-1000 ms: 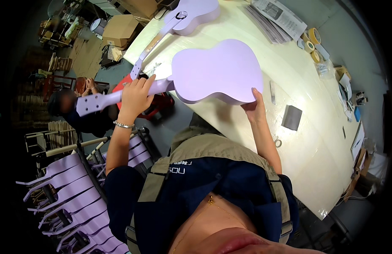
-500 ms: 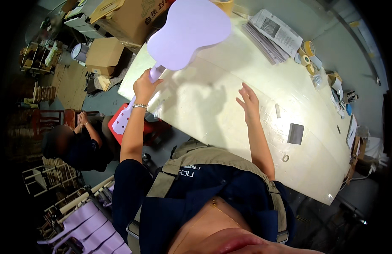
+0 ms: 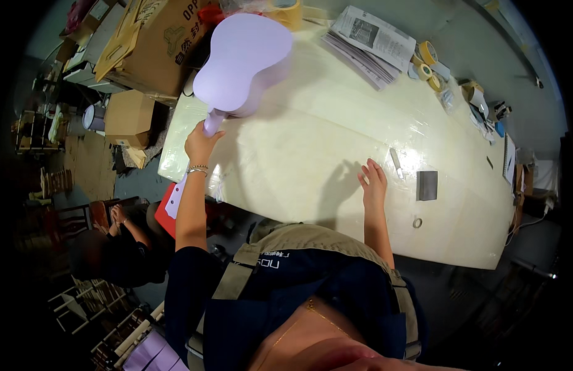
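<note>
A lavender ukulele (image 3: 246, 52), without strings, is in my left hand (image 3: 203, 145), whose fingers wrap round its neck. The plain back of the body faces up over the far left of the table (image 3: 286, 167). Its headstock (image 3: 173, 201), with several peg holes, shows beside my left forearm, past the table's edge. My right hand (image 3: 374, 182) is open above the table, fingers stretched and holding nothing. Nearest to it lies a slim, pale knife-like tool (image 3: 396, 163). A grey block (image 3: 427, 185) and a small tape ring (image 3: 417, 223) lie just to the right.
Folded newspapers (image 3: 373, 40) and yellow tape rolls (image 3: 427, 53) lie along the far side. Cardboard boxes (image 3: 131, 117) stand at the left. A seated person (image 3: 123, 247) is beyond the red stool (image 3: 166, 216). More lavender parts (image 3: 153, 352) sit on a rack at lower left.
The ukulele and my left hand have shifted left in view, and the body has tilted to show more of its side. My right hand has come lower, closer to the knife-like tool.
</note>
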The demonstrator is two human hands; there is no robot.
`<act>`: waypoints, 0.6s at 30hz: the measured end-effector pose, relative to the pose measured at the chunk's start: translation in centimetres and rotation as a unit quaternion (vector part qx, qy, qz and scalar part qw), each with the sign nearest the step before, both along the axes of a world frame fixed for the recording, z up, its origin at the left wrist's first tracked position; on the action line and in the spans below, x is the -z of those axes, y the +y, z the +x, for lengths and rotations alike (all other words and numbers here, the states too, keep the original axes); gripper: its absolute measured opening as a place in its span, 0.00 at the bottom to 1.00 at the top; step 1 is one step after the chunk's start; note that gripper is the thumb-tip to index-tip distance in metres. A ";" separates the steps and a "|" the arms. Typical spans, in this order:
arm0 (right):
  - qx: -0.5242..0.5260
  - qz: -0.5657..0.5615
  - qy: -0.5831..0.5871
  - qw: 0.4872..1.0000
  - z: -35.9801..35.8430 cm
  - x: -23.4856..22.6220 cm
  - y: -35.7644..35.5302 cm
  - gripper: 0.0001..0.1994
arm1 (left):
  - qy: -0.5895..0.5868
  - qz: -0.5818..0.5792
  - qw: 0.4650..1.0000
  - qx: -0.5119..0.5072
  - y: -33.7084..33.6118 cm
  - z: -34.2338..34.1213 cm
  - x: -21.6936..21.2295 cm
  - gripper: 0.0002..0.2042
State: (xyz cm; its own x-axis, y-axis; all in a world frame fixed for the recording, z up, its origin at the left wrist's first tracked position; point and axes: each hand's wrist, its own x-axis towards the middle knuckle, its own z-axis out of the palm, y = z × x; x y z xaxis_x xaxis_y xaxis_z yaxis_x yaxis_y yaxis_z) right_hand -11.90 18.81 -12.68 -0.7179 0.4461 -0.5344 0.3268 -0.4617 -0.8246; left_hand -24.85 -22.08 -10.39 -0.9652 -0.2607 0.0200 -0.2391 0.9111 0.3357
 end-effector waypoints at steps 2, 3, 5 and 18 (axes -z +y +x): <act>-0.002 -0.009 0.004 1.000 -0.2 -0.1 0.1 0.14 | -0.012 -0.002 1.000 0.011 -0.1 0.0 -0.1 0.29; 0.000 -0.014 0.001 1.000 -0.2 0.1 0.2 0.14 | -0.014 -0.010 1.000 0.015 -0.3 -0.2 0.4 0.28; 0.004 -0.023 -0.004 1.000 -0.2 0.8 0.4 0.14 | -0.016 -0.027 0.999 0.019 -0.5 -0.5 1.4 0.26; 0.011 0.014 -0.004 1.000 1.2 0.2 1.1 0.13 | -0.271 0.578 0.762 0.110 0.5 -4.0 -1.7 0.16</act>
State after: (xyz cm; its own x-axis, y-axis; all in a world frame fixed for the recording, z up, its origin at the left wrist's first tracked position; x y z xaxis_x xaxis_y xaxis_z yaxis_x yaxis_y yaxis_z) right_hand -10.68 19.89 -12.92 -0.7036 0.4766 -0.5270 0.3241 -0.4448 -0.8349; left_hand -28.80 -21.63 -8.65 -0.7735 0.3679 -0.5161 -0.5111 0.1193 0.8512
